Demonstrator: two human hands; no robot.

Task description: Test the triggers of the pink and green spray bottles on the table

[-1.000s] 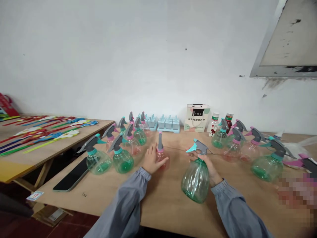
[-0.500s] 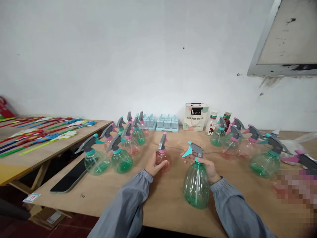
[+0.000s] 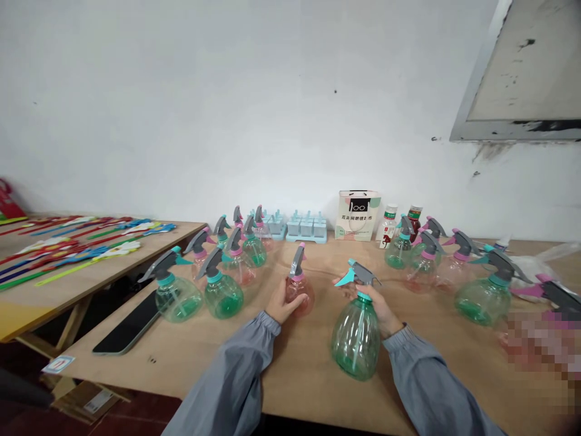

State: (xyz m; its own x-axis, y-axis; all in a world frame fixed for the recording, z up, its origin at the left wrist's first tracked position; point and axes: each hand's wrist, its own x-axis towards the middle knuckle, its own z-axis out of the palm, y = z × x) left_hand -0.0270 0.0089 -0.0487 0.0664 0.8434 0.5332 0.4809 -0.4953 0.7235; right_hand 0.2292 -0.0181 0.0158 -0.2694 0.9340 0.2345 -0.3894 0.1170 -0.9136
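Note:
My left hand is wrapped round a small pink spray bottle with a grey trigger head, standing on the wooden table. My right hand grips the neck of a large green spray bottle with a grey and teal trigger, held tilted just above the table in front of me. Both arms wear grey sleeves.
Several green and pink spray bottles stand in a group at the left and another at the right. A black phone lies at the table's left edge. Blue ice moulds, a white box and small bottles line the wall. Coloured sticks cover a second table.
My left hand has closed round the pink bottle and turned it. The green bottle in my right hand has shifted slightly and tilted.

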